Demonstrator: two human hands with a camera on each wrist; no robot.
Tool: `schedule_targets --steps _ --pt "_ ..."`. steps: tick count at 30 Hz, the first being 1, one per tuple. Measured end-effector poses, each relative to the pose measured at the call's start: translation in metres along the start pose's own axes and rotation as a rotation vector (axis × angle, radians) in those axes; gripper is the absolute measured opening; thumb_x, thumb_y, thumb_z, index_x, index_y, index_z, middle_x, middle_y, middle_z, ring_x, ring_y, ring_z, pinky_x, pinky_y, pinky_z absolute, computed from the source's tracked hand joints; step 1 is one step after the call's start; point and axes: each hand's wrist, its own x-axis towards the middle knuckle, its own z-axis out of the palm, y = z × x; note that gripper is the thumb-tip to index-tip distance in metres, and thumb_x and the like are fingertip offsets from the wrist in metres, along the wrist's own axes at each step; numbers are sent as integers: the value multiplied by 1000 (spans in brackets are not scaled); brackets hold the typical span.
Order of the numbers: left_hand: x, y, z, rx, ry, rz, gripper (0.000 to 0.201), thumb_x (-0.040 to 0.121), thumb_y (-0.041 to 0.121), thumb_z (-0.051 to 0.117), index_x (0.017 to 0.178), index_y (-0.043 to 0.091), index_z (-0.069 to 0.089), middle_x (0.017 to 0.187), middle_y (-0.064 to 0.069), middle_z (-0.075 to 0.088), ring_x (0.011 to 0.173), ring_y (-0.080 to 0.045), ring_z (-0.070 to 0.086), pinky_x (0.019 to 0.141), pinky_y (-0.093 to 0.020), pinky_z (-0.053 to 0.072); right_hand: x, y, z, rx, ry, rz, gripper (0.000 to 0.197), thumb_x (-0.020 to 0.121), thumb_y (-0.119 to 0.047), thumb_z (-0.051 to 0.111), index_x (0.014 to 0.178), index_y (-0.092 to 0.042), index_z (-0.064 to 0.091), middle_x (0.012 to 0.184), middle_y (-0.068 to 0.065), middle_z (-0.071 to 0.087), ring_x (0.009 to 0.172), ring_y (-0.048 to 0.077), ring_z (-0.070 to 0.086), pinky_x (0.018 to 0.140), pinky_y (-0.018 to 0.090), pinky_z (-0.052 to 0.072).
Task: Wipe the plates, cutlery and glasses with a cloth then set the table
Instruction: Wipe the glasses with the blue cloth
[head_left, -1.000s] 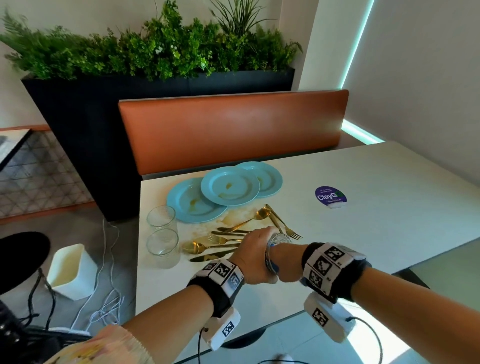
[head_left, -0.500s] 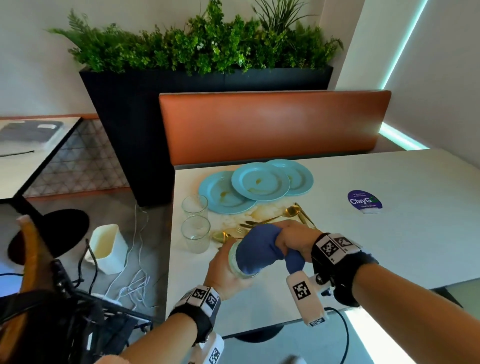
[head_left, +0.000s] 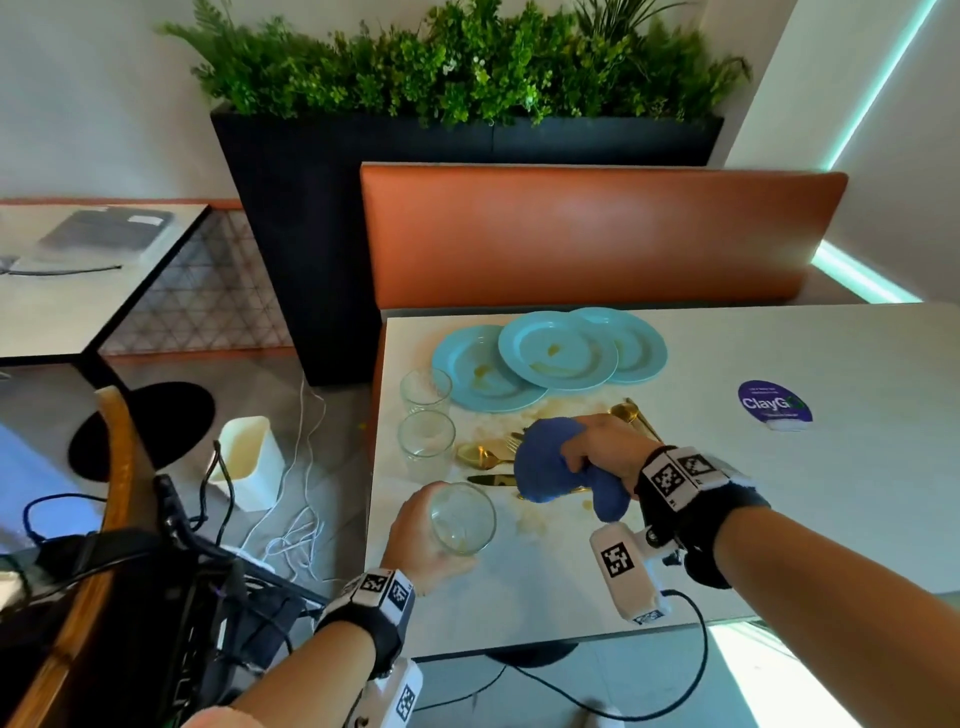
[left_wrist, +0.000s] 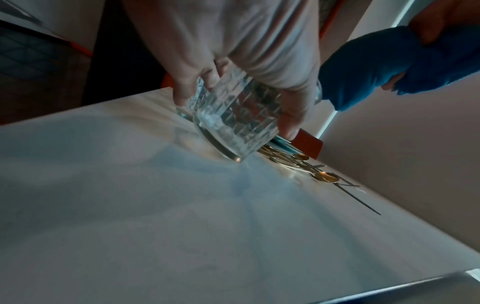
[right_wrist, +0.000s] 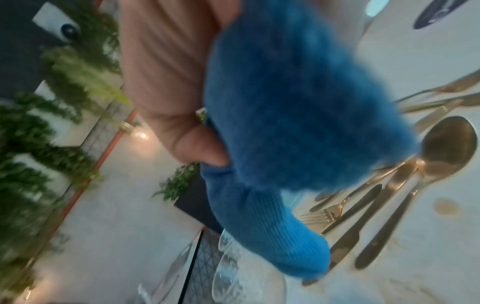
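My left hand (head_left: 423, 535) grips a clear cut glass (head_left: 462, 517) near the table's front left corner; in the left wrist view the glass (left_wrist: 233, 123) is tilted, its base edge at the tabletop. A bunched blue cloth (head_left: 556, 465) is clutched in my right hand (head_left: 605, 452), just above the gold cutlery (head_left: 488, 457), apart from the glass. The cloth (right_wrist: 280, 102) fills the right wrist view, with gold spoons, knives and a fork (right_wrist: 376, 205) beneath. Two more glasses (head_left: 426, 410) stand left of three stained light-blue plates (head_left: 556, 351).
Brownish smears mark the white table (head_left: 831, 493) round the cutlery. A purple sticker (head_left: 774, 405) lies at the right. An orange bench back (head_left: 597, 234) and a black planter stand behind. On the floor left are a cream bin (head_left: 247, 462) and cables.
The cloth has come out of the glass. My hands have parted: the left carried the glass down toward the front left corner, the right lifted the cloth over the cutlery.
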Motion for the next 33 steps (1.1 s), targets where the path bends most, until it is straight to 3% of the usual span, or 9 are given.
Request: schedule_targets --steps 2,4,9,12,17,21,24,29,33 --pt "-2 11 -2 2 4 87 89 46 28 82 127 13 49 116 7 47 117 -19 50 90 -17 32 -7 -4 11 17 10 -98 11 74 -1 69 78 -7 61 68 4 56 67 21 50 58 27 41" --pt "-3 28 -4 -17 13 155 82 43 29 73 120 8 54 106 9 46 104 -15 52 84 -16 32 -16 -6 23 -138 22 -265 27 76 -10 71 102 -8 64 86 6 64 80 23 59 66 28 46" --pt "3 57 -2 -74 -81 266 75 43 32 77 114 16 57 104 2 64 96 -13 61 87 -21 50 -38 7 59 -1328 -121 -793 27 76 -9 62 103 -11 66 100 3 68 96 21 59 82 27 43" --pt "6 78 1 90 -117 490 63 48 23 83 106 16 61 96 6 61 88 -5 52 80 -15 44 -36 13 59 -1554 -290 -629 40 89 -11 52 128 -2 49 132 14 53 122 30 47 109 37 33" --pt "12 98 12 179 -142 564 67 52 26 81 114 18 55 101 5 55 97 -12 48 92 -25 44 -43 -1 42 -1660 -345 -503 42 87 -18 57 125 -1 52 132 13 52 126 30 43 110 37 28" --pt "10 103 18 243 -153 718 75 50 24 85 117 11 54 109 -3 60 102 -11 45 92 -18 33 -41 7 30 -1342 -398 -333 20 88 -11 52 107 -8 58 100 12 54 95 25 50 81 24 45" --pt "16 101 24 275 -197 767 82 45 28 88 116 10 52 106 -5 61 100 -13 47 91 -25 40 -45 13 24 -1168 -430 -276 7 88 -6 52 94 -8 56 88 7 48 79 18 48 56 13 36" --pt "14 115 27 297 -378 649 89 58 19 85 135 15 39 129 -3 44 120 -15 39 92 -16 31 -52 19 32 -1089 -264 -138 34 94 -10 45 126 -1 52 126 18 56 116 33 54 94 37 43" --pt "14 117 33 285 -327 681 87 56 23 86 132 17 43 129 0 46 120 -13 41 98 -22 38 -53 14 32 -972 -227 53 36 97 -14 40 129 1 49 126 18 51 117 30 49 100 35 40"
